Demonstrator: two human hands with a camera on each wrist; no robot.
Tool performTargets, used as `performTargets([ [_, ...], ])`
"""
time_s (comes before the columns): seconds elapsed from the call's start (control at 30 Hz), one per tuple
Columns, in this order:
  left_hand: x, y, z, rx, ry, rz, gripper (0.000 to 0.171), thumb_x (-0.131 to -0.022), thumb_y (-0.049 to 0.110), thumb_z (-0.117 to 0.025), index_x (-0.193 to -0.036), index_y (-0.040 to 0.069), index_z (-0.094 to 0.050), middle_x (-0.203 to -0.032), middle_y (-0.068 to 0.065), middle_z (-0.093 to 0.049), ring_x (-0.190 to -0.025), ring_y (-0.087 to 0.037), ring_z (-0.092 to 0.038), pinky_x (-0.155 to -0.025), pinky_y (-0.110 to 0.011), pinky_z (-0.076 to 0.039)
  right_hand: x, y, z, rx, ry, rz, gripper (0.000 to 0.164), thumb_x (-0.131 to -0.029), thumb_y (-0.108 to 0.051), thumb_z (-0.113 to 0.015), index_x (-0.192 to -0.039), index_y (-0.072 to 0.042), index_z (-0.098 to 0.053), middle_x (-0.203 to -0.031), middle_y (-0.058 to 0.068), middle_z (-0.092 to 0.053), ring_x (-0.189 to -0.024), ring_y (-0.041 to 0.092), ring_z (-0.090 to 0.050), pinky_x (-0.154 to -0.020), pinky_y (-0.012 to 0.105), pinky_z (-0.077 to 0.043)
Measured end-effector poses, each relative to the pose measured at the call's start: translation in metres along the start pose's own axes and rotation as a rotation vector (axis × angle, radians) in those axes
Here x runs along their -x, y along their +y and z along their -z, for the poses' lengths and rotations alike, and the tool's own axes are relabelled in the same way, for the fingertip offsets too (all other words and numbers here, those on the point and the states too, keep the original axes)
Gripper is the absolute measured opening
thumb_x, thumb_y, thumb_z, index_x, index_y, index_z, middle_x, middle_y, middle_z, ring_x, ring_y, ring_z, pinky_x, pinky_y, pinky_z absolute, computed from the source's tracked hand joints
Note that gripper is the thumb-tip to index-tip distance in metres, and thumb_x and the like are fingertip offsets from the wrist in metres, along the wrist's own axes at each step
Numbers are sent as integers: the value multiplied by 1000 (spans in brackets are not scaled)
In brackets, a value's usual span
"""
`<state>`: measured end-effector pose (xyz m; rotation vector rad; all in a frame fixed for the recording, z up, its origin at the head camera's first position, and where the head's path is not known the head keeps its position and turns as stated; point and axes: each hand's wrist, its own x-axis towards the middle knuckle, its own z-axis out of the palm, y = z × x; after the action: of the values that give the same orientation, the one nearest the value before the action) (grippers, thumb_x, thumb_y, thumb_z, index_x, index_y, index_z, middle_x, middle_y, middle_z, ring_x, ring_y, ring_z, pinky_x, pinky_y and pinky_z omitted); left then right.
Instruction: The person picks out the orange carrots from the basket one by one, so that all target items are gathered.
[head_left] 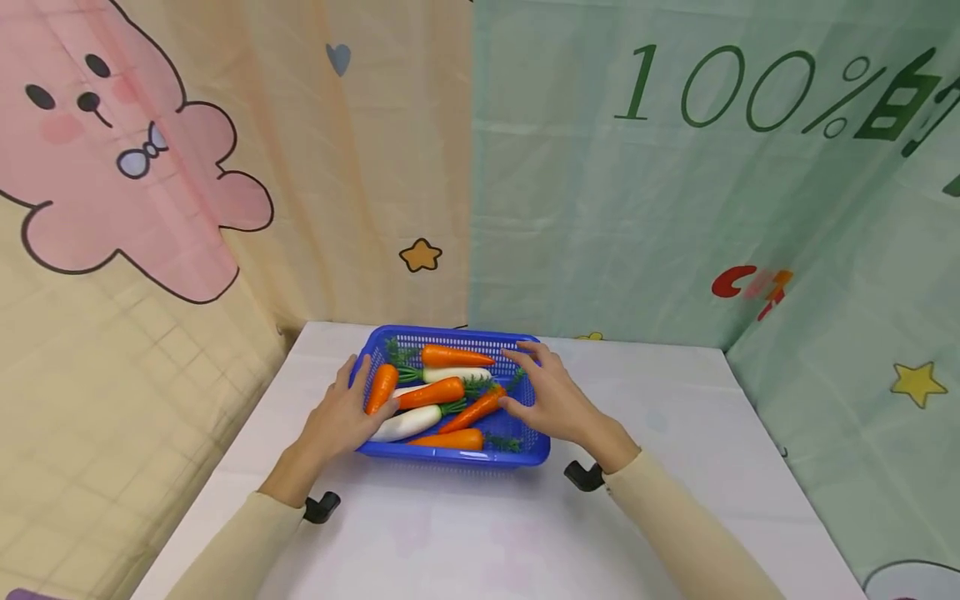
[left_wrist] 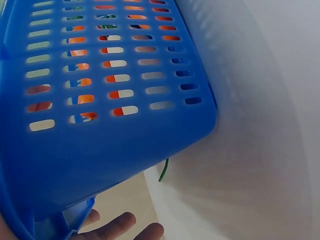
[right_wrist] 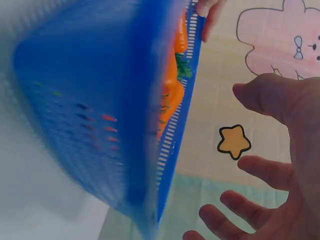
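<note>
A blue plastic basket [head_left: 538, 455] with slotted walls sits toward the back of the white table. Inside lie several orange carrots [head_left: 455, 357] with green tops and several white radishes [head_left: 407, 425]. My left hand [head_left: 341, 417] is at the basket's left rim, its thumb reaching over the vegetables. In the left wrist view its extended fingertips [left_wrist: 125, 220] show past the basket's end. Over the right side hovers my right hand [head_left: 558, 396], thumb and fingers spread apart. The right wrist view shows no object between those fingers [right_wrist: 265, 170]. Whether the left hand touches the rim is unclear.
The white table [head_left: 450, 533] has its back edge just behind the basket. Printed curtains [head_left: 375, 167] stand close along the back and both sides. A black wrist mount [head_left: 322, 507] juts from the left wrist, and another mount [head_left: 583, 476] from the right.
</note>
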<state>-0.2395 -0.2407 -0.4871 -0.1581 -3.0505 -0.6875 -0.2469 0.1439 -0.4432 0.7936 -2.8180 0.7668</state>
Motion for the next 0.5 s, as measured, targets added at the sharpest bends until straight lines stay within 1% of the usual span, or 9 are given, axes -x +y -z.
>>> performTargets([
  [0.13, -3, -1, -3, -14, 11, -14, 109, -113, 71, -58, -187, 5, -15, -193, -32, -12, -165, -69, -40, -116, -88, -53, -24, -5, 1, -16, -59, 45, 79, -107, -33, -87, -175, -11, -52, -180, 25, -45, -163, 51, -50, -131, 74, -50],
  [0.27, -4, -1, -4, -15, 30, -29, 108, -113, 71, -58, -187, 5, -14, -193, -32, -12, -163, -70, -42, -116, -87, -54, -47, -12, -2, -45, -161, 47, 78, -109, -35, -84, -177, -14, -51, -179, 22, -46, -165, 48, -48, -134, 71, -49],
  [0.4, -4, -3, -5, -15, 28, -21, 108, -113, 70, -58, -187, 5, -13, -194, -32, -11, -164, -70, -42, -119, -87, -52, -69, -16, -14, -56, -259, 64, 74, -110, -34, -83, -176, -15, -53, -178, 20, -49, -164, 44, -51, -137, 66, -47],
  [0.5, -3, -4, -5, -15, 26, -15, 108, -113, 69, -58, -187, 5, -13, -193, -32, -11, -163, -70, -42, -119, -87, -52, -84, -19, -25, -62, -308, 93, 70, -110, -31, -84, -173, -15, -57, -176, 20, -53, -162, 43, -54, -138, 64, -46],
])
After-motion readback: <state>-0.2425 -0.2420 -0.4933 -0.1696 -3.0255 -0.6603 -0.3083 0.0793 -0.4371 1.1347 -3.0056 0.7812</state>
